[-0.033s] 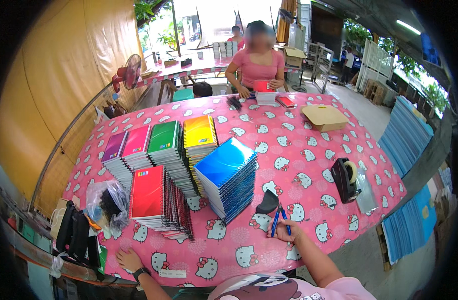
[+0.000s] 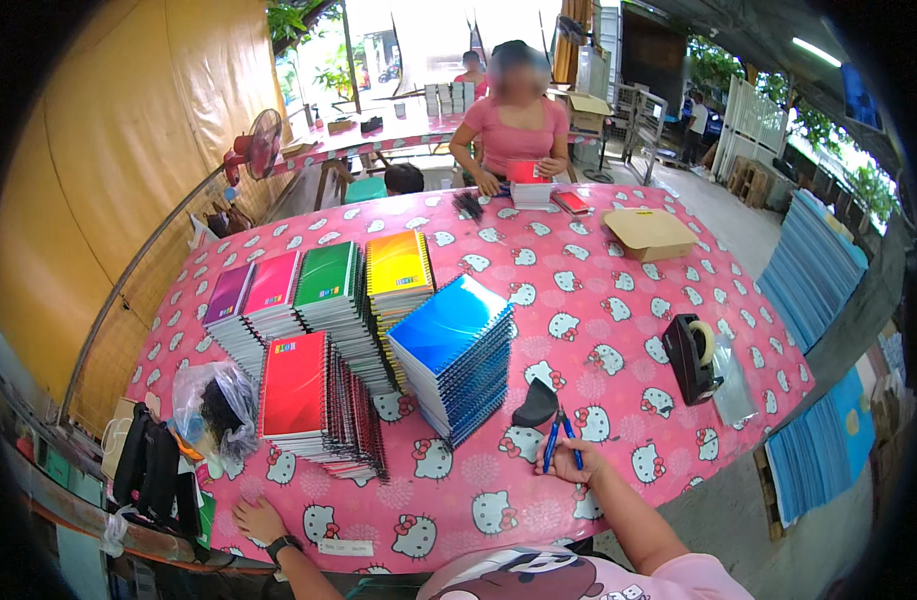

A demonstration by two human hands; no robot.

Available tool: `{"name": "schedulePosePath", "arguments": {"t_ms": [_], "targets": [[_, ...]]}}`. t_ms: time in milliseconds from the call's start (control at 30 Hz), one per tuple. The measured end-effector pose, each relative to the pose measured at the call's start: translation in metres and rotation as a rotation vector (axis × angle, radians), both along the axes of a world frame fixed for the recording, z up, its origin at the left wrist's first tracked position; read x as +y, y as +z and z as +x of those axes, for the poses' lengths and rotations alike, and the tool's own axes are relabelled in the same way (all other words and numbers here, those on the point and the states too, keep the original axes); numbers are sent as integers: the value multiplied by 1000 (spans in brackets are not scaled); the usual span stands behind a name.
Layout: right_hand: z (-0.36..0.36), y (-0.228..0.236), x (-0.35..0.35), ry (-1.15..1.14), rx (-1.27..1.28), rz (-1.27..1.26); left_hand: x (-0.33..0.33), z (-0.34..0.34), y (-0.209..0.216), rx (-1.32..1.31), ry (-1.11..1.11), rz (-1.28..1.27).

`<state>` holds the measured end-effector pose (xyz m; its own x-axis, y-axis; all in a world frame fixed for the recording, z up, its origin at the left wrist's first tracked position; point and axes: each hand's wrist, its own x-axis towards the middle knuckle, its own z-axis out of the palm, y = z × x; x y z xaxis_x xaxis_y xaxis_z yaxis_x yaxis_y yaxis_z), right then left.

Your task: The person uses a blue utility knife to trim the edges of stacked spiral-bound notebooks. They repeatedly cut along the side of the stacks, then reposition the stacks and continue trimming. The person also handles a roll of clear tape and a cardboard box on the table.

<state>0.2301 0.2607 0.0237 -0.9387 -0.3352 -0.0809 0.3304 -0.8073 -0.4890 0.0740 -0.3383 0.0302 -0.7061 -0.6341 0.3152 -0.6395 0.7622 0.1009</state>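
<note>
Blue-handled pliers (image 2: 560, 440) are in my right hand (image 2: 575, 463), over the table's near side, with their jaws pointing away from me. Just beyond them lies a dark, curved flat piece (image 2: 534, 405). My left hand (image 2: 259, 521) rests on the tablecloth near the front left edge, fingers extended and holding nothing. Ahead of it stands a stack of red spiral notebooks (image 2: 296, 385). To the right of that rises a tall stack of blue spiral notebooks (image 2: 450, 325). A small white strip (image 2: 345, 547) lies beside my left wrist.
Behind stand purple (image 2: 229, 295), pink (image 2: 274, 282), green (image 2: 325, 275) and yellow notebook stacks (image 2: 397, 265). A plastic bag (image 2: 240, 437) sits left, a tape dispenser (image 2: 690, 360) right, near a cardboard box (image 2: 650, 235). Across the table a person (image 2: 518, 130) handles a red notebook (image 2: 524, 172).
</note>
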Motion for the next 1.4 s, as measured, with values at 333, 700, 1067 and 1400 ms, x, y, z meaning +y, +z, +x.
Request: {"name": "schedulePosePath", "arguments": {"t_ms": [333, 700, 1067, 1400], "targets": [[-11, 6, 5, 33, -15, 7, -3, -2, -4, 42, -30, 85], [-13, 7, 5, 59, -2, -14, -13, -6, -19, 65, -11, 52], [-14, 7, 9, 120, -8, -20, -8, -1, -14, 130, -59, 125], [-13, -14, 12, 141, -18, -45, -5, -2, -5, 137, -66, 130]]}}
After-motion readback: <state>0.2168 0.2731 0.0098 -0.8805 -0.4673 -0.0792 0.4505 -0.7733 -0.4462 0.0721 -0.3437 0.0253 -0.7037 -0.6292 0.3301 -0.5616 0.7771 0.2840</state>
